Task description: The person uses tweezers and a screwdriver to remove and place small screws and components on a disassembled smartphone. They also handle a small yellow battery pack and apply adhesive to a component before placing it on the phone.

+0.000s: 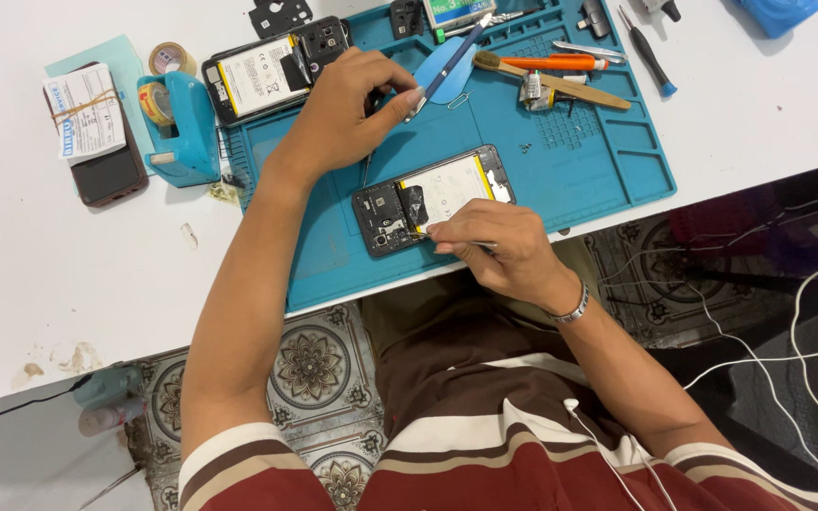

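Lower frame: striped shirt (523,454), white cable (608,454) across the chest, patterned floor tiles (310,364) under the table edge

Right hand (499,248), centre frame, bracelet (575,310) at the wrist. Fingers pinched together on thin tweezers (480,244); fingertips rest at the near edge of the open phone (433,199)

Phone lies back-off at the centre of the frame, on the near part of the teal mat (570,161), tilted. Pale battery (452,187) fills its right half, dark board and camera parts its left

Left hand (343,114) sits just above and left of the phone, upper centre. Fingers closed on a blue-handled tool (447,61) that slants up to the right, plus a thin dark tool pointing down at the mat

Beyond, upper frame: second opened phone (267,71) at the mat's upper left corner, blue tape dispenser (182,128) beside it, dark phone with a banded paper (92,132) at upper left. Brush (551,83) and orange-handled tool (551,63) on the mat, upper centre right. White table (68,274) all round
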{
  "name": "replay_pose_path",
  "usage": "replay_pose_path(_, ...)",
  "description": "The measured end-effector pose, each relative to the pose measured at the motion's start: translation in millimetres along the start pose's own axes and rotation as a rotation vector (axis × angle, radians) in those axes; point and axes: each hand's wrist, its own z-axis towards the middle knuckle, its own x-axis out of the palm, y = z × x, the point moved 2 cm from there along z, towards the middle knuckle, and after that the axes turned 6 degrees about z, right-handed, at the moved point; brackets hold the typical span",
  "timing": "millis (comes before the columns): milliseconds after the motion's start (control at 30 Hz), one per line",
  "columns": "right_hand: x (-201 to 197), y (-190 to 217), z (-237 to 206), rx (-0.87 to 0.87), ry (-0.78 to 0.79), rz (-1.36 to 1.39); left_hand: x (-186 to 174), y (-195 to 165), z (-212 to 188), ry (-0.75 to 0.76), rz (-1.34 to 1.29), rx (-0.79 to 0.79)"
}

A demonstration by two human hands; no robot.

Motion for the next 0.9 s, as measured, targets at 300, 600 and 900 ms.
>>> replay_pose_path(300,-2.8,5.1,-0.7,-0.081,0.061,-0.038,-2.7,0.7,0.4,-0.014,0.013,0.044)
replay_pose_path(600,-10.0,6.0,3.8,-0.209,0.108,-0.179,-2.5,4.2,-0.3,-0.009,0.028,0.050)
replay_pose_path(900,-2.1,4.3,1.9,-0.334,0.091,-0.300,-0.8,8.8,-2.9,-0.025,0.018,0.074)
